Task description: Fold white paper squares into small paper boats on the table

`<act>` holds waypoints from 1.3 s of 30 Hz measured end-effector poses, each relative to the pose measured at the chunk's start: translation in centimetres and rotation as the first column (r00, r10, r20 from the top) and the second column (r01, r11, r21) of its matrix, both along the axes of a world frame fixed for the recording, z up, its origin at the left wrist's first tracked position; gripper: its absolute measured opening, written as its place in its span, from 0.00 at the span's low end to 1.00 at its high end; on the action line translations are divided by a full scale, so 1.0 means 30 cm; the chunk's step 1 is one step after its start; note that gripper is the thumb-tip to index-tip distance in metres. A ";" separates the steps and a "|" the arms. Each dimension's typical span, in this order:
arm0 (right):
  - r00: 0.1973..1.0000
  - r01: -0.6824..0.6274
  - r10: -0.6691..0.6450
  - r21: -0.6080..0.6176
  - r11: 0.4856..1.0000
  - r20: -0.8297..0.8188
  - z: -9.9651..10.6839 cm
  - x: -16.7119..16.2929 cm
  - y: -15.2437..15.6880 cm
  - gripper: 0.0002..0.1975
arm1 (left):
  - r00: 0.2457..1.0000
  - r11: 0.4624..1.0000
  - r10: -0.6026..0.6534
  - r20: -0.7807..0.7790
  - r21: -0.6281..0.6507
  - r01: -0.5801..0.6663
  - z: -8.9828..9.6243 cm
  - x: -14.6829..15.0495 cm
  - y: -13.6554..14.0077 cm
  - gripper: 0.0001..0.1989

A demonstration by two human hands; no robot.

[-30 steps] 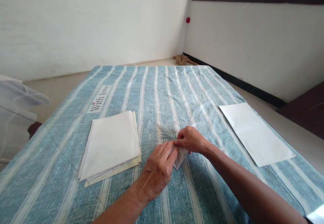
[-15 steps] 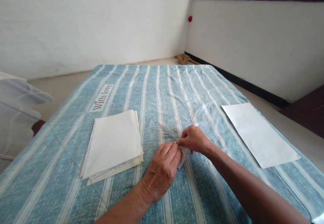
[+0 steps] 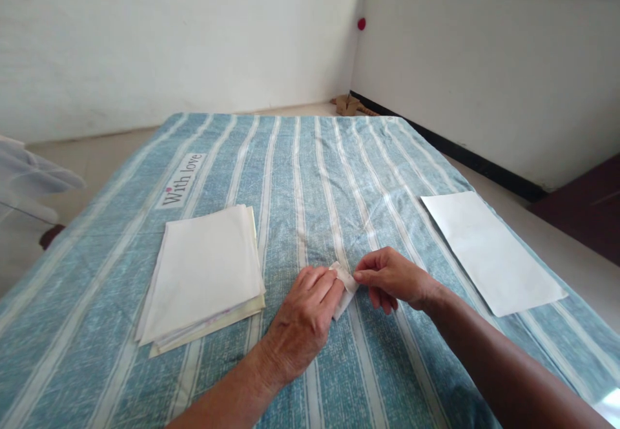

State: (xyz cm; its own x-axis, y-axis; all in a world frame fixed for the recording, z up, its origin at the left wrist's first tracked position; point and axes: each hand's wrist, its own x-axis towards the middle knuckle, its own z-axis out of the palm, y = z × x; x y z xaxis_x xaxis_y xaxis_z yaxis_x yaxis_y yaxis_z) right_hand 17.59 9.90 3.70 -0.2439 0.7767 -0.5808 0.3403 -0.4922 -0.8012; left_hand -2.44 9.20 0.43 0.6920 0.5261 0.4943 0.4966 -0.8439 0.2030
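Note:
A small folded piece of white paper (image 3: 345, 292) lies on the striped bedspread, partly covered by my fingers. My left hand (image 3: 306, 316) presses down on its left side, fingers held together and hiding that part. At the paper's right edge, my right hand (image 3: 394, 279) pinches with thumb and forefinger, its other fingers curled below. Left of my hands is a stack of paper sheets (image 3: 206, 274), white on top with a yellowish sheet showing at the bottom.
A single white sheet (image 3: 491, 251) lies toward the right edge of the blue and white striped bedspread (image 3: 283, 177). A "With love" print (image 3: 180, 182) marks its far left. Whitish translucent fabric (image 3: 36, 180) hangs at left. A small cardboard box (image 3: 347, 104) rests by the far corner.
My right hand has shifted slightly right and away from my left fingers, uncovering more of the folded paper between them. My left hand stays on the paper. The view has tilted down a little.

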 end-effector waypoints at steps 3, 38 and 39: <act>1.000 -0.018 0.017 -0.040 0.999 -0.010 -0.009 -0.003 0.008 0.08 | 1.000 1.000 0.000 0.005 0.003 0.000 -0.008 -0.003 0.005 0.13; 0.915 -0.110 0.029 0.179 0.978 0.402 -0.018 -0.020 -0.036 0.11 | 0.994 0.999 0.035 -0.105 -0.018 -0.037 -0.009 0.006 -0.009 0.11; 0.939 -0.094 0.033 0.161 0.982 0.342 -0.018 -0.016 -0.036 0.09 | 0.994 0.999 0.034 -0.104 -0.022 -0.036 -0.012 0.006 -0.009 0.11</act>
State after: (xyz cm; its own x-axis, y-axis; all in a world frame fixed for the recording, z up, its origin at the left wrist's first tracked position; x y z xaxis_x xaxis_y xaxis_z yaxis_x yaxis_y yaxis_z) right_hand 17.12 8.83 3.17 -0.1096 0.8615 -0.4958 0.6309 -0.3251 -0.7045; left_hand -2.27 8.93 0.06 0.7195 0.5616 0.4085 0.5452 -0.8212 0.1686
